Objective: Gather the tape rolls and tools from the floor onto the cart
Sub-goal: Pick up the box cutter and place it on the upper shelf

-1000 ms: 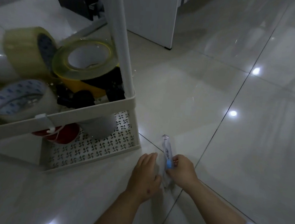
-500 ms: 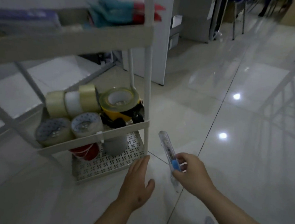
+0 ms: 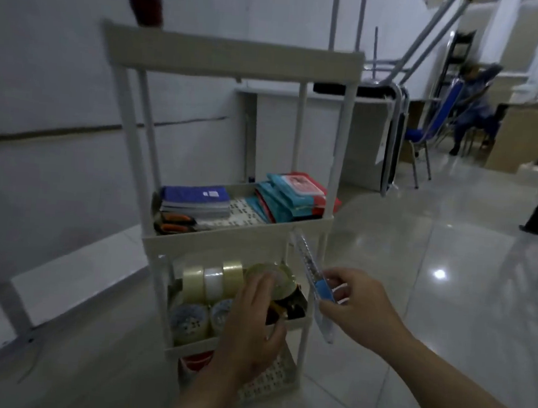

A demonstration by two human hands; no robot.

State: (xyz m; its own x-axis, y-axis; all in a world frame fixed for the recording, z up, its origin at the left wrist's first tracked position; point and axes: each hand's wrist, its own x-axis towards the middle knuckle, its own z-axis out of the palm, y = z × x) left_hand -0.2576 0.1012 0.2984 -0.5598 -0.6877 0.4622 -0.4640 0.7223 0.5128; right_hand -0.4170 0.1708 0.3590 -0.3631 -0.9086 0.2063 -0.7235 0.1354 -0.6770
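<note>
Fingers: those of the right hand [image 3: 355, 302] were curled round a clear utility knife [image 3: 314, 286] with a blue slider, pinching it near its middle; those of the left hand [image 3: 251, 328] were straight and relaxed, holding nothing.
Knife: held tilted in the air, tip up, just beside the front right post of the cart [image 3: 231, 56], level with the gap between the two middle shelves.
Left hand: raised in front of the tape shelf, covering part of its front right corner.
Tape shelf: three rolls [image 3: 212, 280] stood on edge in a row at the back, two patterned rolls [image 3: 189, 323] sat at the front edge, and one yellowish roll [image 3: 271, 276] lay flat on dark items at the right.
Shelf above: blue notebooks [image 3: 195, 199] at the left, orange-handled tool [image 3: 174, 223] at the front left corner, teal packets [image 3: 289, 197] at the right edge.
Bottom shelf: something red [image 3: 195, 360] under the tape shelf, partly hidden.
Top shelf: dark red blurred object [image 3: 145, 4] at the back left corner.
Floor: glossy tiles [image 3: 447, 298].
</note>
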